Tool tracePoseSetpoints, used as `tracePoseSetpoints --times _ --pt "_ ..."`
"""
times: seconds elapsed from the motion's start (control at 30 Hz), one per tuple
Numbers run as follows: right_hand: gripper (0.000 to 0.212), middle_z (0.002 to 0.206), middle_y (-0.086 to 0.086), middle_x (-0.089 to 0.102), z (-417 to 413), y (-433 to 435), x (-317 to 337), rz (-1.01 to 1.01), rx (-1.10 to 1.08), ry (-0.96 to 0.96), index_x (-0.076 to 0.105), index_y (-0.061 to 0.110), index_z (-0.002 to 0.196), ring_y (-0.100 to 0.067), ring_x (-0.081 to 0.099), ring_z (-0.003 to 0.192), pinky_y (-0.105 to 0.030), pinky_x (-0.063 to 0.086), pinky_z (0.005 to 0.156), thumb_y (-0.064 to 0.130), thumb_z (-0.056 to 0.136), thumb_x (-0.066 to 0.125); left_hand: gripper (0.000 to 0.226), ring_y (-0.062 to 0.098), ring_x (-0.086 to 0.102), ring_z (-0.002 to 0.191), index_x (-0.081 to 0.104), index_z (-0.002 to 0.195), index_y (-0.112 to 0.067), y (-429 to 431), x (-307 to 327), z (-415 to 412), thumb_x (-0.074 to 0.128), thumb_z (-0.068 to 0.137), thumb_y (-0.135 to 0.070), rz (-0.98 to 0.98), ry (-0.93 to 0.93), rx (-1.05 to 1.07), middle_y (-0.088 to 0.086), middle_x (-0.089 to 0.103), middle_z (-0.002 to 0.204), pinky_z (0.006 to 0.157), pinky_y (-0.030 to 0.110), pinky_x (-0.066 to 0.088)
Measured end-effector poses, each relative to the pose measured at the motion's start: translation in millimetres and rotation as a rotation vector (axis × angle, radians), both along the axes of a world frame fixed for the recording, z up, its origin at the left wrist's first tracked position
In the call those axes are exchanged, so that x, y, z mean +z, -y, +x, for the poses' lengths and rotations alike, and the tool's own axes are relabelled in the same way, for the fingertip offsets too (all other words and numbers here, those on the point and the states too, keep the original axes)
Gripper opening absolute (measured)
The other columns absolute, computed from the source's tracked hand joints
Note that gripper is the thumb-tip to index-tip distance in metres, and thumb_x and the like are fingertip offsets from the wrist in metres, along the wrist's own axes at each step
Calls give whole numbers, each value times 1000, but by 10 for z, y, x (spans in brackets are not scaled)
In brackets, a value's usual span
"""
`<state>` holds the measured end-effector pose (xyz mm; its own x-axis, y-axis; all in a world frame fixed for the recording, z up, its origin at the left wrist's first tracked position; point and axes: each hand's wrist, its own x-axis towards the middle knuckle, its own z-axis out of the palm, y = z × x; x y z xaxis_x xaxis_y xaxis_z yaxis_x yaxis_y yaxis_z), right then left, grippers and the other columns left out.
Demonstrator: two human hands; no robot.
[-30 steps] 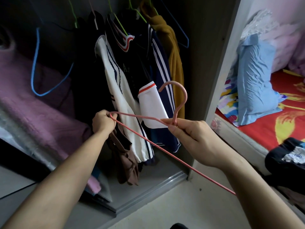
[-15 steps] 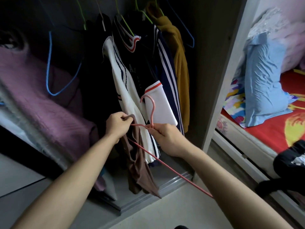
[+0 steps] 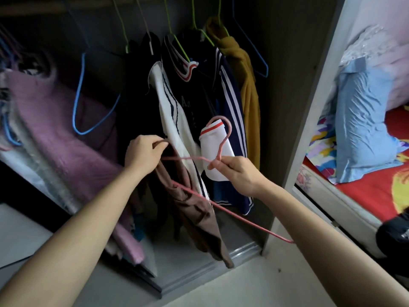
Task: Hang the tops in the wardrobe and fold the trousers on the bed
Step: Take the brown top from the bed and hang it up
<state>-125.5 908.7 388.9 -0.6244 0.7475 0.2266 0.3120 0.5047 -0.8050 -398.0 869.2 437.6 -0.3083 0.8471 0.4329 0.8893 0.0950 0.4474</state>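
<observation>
I hold a pink wire hanger (image 3: 223, 138) in front of the open wardrobe (image 3: 294, 89). My right hand (image 3: 238, 173) pinches its neck just below the hook. My left hand (image 3: 143, 152) grips the hanger's left end together with a brown top (image 3: 197, 216), which droops from that end towards the wardrobe floor. The hanger's bottom wire runs down to the right, under my right forearm. Behind hang several tops: a white striped one (image 3: 170, 111), a navy one (image 3: 230, 120) and a mustard one (image 3: 247, 91).
An empty blue hanger (image 3: 81, 89) hangs at the left, above folded purple blankets (image 3: 62, 134). The bed (image 3: 363, 191) with a red sheet and a blue pillow (image 3: 363, 120) lies to the right. A dark garment (image 3: 396, 238) rests at its near edge.
Both hands have lifted the hanger and moved closer to the hanging clothes. The brown top now droops lower from the hanger's left end.
</observation>
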Motion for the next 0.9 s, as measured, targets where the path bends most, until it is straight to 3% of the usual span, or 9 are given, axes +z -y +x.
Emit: tracePoseSetpoints --times 0.1,0.23,0.33,0.4,0.47,0.53,0.7,0.83,0.9 --pt "35 59 17 58 -40 -60 -31 -26 46 192 73 21 107 0 51 51 -16 39 50 40 105 44 14 6 65 69 78 85 -22 -45 140 148 68 88 -31 -31 72 -100 -16 66 65 58 16 41" --pt "34 57 6 47 -133 -99 54 67 -53 -85 74 17 103 -8 40 49 -28 32 49 36 105 47 26 6 53 55 71 67 -14 -75 167 357 71 86 -33 -121 172 -235 -3 58 56 57 26 43" --pt "32 61 -8 52 -172 -82 158 94 -53 -263 74 17 105 -13 40 50 -25 30 48 33 105 47 3 6 65 80 77 82 -40 -93 316 350 74 83 -40 -66 245 -329 -6 70 84 73 20 52" --pt "31 61 -12 51 -166 -84 211 136 -62 -315 75 18 103 -12 39 50 -21 29 50 33 105 47 18 6 56 100 74 94 -46 -133 429 240 66 82 -57 -19 103 -327 -12 61 102 88 19 44" --pt "30 62 -13 53 -148 -115 246 170 -71 -330 75 22 101 -15 39 50 -23 29 49 34 106 48 49 9 50 114 71 109 -41 -135 509 114 49 80 -74 -60 -54 -326 -16 59 112 103 29 37" --pt "26 63 -5 56 -117 -156 286 194 -70 -340 73 27 98 -14 41 50 -21 31 49 33 105 49 57 10 56 113 69 112 -41 -103 549 -22 49 76 -80 -152 -93 -359 -20 65 108 112 40 32" --pt "29 57 -4 56 -62 -275 388 345 -182 -309 72 21 94 -21 46 45 -37 36 42 39 104 52 22 2 68 98 74 101 -40 -56 532 -125 66 83 -48 -116 186 -466 -14 75 98 98 40 52" --pt "33 58 6 53 -175 -307 451 375 -184 -247 67 14 92 -15 49 48 -25 35 45 36 107 46 26 6 66 108 77 109 -23 -93 507 6 64 91 -38 -81 253 -473 -10 74 108 104 40 48" --pt "35 61 7 54 -232 -296 461 364 -162 -243 65 11 92 -14 51 51 -24 37 47 34 107 44 25 6 66 109 76 108 -27 -112 503 59 66 90 -41 -71 254 -470 -12 74 107 105 35 47"
